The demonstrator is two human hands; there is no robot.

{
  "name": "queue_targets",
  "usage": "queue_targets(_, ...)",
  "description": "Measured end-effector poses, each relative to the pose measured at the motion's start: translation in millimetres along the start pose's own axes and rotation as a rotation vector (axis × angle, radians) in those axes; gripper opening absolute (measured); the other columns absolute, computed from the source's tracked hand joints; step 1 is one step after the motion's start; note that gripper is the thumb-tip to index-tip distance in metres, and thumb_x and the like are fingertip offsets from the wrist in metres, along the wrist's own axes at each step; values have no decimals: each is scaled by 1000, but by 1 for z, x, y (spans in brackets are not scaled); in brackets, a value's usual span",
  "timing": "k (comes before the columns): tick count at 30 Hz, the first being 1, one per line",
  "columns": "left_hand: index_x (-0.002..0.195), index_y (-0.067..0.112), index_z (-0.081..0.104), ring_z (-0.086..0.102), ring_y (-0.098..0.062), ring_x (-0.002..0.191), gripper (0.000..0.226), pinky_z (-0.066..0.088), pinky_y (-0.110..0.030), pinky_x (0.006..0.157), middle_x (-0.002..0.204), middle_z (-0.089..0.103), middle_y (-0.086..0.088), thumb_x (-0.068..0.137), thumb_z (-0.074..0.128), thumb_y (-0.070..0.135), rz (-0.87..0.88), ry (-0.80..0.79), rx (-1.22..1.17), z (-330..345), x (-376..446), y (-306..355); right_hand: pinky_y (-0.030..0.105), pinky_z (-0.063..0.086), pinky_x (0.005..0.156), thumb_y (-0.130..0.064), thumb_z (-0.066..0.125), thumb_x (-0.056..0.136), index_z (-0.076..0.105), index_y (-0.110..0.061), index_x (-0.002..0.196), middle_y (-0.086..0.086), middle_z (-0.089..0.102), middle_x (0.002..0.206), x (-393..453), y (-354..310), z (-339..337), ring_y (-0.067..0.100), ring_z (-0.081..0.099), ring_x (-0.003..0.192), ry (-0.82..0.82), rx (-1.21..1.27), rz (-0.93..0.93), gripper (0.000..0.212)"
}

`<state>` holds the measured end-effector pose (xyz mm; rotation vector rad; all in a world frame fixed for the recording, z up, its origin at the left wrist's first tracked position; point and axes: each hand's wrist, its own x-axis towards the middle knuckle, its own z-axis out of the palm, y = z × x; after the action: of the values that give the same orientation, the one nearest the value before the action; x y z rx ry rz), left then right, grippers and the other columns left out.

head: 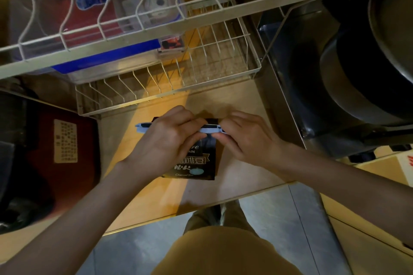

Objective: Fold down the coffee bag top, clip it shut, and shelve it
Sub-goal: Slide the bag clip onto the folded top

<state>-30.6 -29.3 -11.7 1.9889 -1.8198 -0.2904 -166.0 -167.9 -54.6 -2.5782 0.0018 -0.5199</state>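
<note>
A black coffee bag with white lettering lies flat on the wooden counter, its top edge pointing away from me. A long light-blue clip runs across the bag's top. My left hand covers the left and middle part of the clip and presses on it. My right hand pinches the clip's right end between thumb and fingers. The fold under the clip is mostly hidden by my fingers.
A white wire rack has a lower shelf just behind the bag and an upper shelf. A clear box with a blue lid sits on the lower shelf's left. Dark pans stand at right, a dark red box at left.
</note>
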Motion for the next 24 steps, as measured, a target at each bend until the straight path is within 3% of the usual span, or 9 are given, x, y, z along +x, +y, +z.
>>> queue_targets(4, 101, -1, 62, 44, -18, 81, 33, 36, -23, 70, 84, 64, -17, 88, 44, 23, -3, -10, 30, 3, 5, 1, 19, 32, 50, -35, 38, 89, 48, -13, 81, 3, 53, 67, -2, -3, -1, 6, 40, 56, -120, 78, 229, 25)
queue_targets(7, 101, 0, 61, 44, -18, 81, 34, 35, -24, 69, 85, 63, -16, 88, 43, 25, -18, -16, 17, 3, 9, -1, 20, 47, 65, -38, 50, 86, 51, -17, 97, -2, 56, 88, -3, -11, -6, 4, 54, 77, -188, 560, 578, 24)
queue_targets(9, 100, 0, 62, 47, -20, 80, 34, 36, -25, 69, 85, 64, -16, 87, 44, 26, -32, -9, 21, 4, 10, -1, 25, 53, 82, -20, 70, 77, 45, -27, 109, -6, 57, 108, -7, -17, -9, 1, 57, 97, -185, 889, 767, 41)
queue_targets(12, 100, 1, 63, 53, -24, 80, 35, 36, -26, 69, 86, 65, -15, 85, 44, 27, -72, 3, 21, 2, 9, 2, 9, 48, 80, 1, 80, 62, 32, -37, 113, -18, 49, 112, -13, -26, 4, -11, 52, 104, -271, 971, 790, 80)
queue_targets(14, 100, 3, 63, 59, -28, 79, 36, 36, -26, 69, 86, 67, -12, 84, 45, 29, -79, 6, 33, 2, 8, 4, 18, 48, 90, 1, 82, 60, 30, -37, 117, -12, 51, 118, -18, -26, 20, 1, 51, 113, -356, 957, 789, 86)
queue_targets(16, 108, 10, 61, 61, -27, 87, 40, 35, -24, 74, 95, 69, -8, 80, 49, 37, -105, 21, 26, -2, 6, 6, 28, 48, 95, 2, 80, 61, 37, -39, 111, -8, 56, 115, -21, -24, 29, 9, 54, 111, -373, 938, 813, 77)
queue_targets(19, 134, 29, 33, 45, -13, 115, 92, 30, -33, 92, 128, 55, -5, 55, 70, 58, -334, 67, -116, -13, -7, -2, 20, 53, 83, 13, 76, 61, 46, -35, 103, -10, 59, 106, -23, -19, 33, -1, 60, 98, -330, 989, 869, 69)
queue_targets(21, 138, 36, 11, 33, -11, 125, 121, 27, -37, 99, 141, 39, -2, 39, 74, 65, -555, 118, -340, -19, -27, -13, 12, 51, 74, 16, 75, 60, 48, -32, 102, -12, 58, 104, -22, -18, 33, -12, 60, 89, -336, 990, 870, 69)
queue_targets(24, 138, 29, 18, 36, -14, 127, 128, 31, -40, 104, 136, 37, 9, 31, 75, 69, -768, 98, -675, -2, -63, -25, 7, 49, 73, 17, 73, 61, 47, -23, 108, -13, 56, 106, -20, -20, 30, -18, 57, 89, -353, 991, 855, 67)
